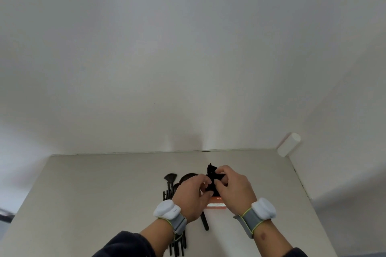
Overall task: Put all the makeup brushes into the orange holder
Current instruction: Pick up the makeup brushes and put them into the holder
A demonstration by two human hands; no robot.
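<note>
The orange holder (216, 205) stands on the table under my hands; only its lower front with a white label shows. A bundle of black brush heads (212, 175) rises above it. My right hand (234, 190) pinches this bundle from the right. From the left, my left hand (191, 196) has its fingers curled against the same bundle. Several loose black makeup brushes (169, 186) lie on the table left of the holder, partly under my left hand and wrist, among them a fan brush (170, 178). One black handle (205, 222) sticks out below my left palm.
The beige table (94, 194) ends at a white wall along its far edge. A white cylinder-shaped object (289, 144) leans at the table's far right corner. The right table edge (302, 185) runs close beside my right hand. Both wrists wear grey bands with white pods.
</note>
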